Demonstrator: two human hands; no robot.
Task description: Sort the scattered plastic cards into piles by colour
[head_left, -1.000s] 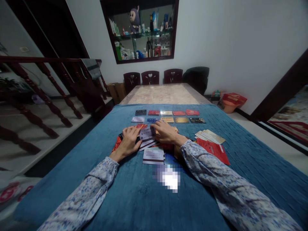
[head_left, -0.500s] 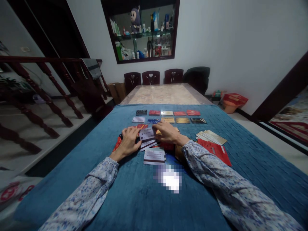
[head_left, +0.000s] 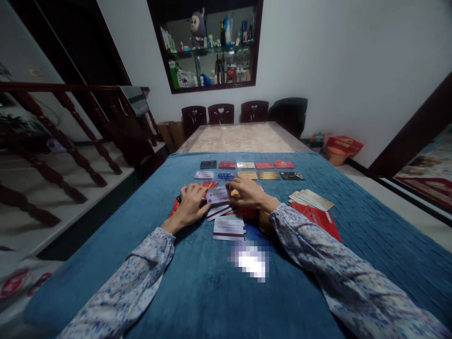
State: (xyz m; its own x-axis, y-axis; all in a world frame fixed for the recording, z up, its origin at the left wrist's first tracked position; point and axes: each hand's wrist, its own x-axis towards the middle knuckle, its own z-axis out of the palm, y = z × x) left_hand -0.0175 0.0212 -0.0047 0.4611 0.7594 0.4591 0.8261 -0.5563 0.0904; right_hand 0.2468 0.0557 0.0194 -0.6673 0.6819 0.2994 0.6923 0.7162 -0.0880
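Observation:
A white card (head_left: 218, 195) with dark print is tilted up between my two hands. My left hand (head_left: 190, 206) is at its left edge, fingers curved beside the card and thumb at the lower corner. My right hand (head_left: 249, 193) has bent fingers at its right edge. Below it, more white cards (head_left: 216, 212) lie fanned. Closer to me is a white card with a brown stripe (head_left: 228, 229), lying flat on other cards. A red card (head_left: 210, 184) shows behind my left fingers. Red and gold cards lie partly hidden under my right hand.
Two rows of cards, including a black card (head_left: 208, 164) and a gold card (head_left: 269, 175), lie further back on the blue cloth (head_left: 169, 278). Pale cards (head_left: 314, 199) and a red packet (head_left: 323, 221) lie at right. Chairs (head_left: 221, 114) stand behind the table.
The view has shifted very slightly. Both hands stay at the white card, which looks a little more raised and turned.

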